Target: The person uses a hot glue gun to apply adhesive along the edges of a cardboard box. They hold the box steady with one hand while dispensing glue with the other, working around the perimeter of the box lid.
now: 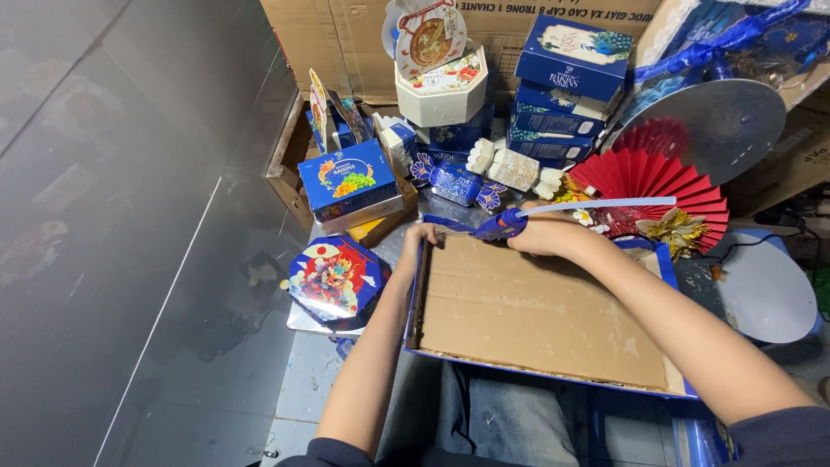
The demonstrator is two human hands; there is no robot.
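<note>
We use the cardboard panel (536, 311) as landmark; it lies flat across our lap, brown face up, blue edging showing along its left and near sides.

Right hand (545, 235) sits at the panel's far edge, fingers closed around a blue glue gun (506, 225). A white glue stick (605, 205) sticks out of the gun's back, pointing right, away from the hand. The gun's nozzle points left along the far edge, toward the far left corner.

Left hand (418, 238) is on that far left corner, fingers curled over the panel's edge, clamped on it. The gun's tip sits just beside this hand; we cannot tell if they touch.

Beyond the panel's far edge: red paper fan (653, 182), candy-shaped blue wrapper (458, 183), stack of blue boxes (566, 86), white octagonal box (443, 91), large brown carton (363, 43) behind them. Far right of the panel: silver round disc (718, 121). Left of the panel: blue octagonal tin with a dragon print (333, 278), and past it a blue box with fruit print (350, 182).

Surface under the items is a grey metal-looking sheet; further left of the panel, dark grey tiled floor (112, 216). Jeans are visible below the panel's near edge.
</note>
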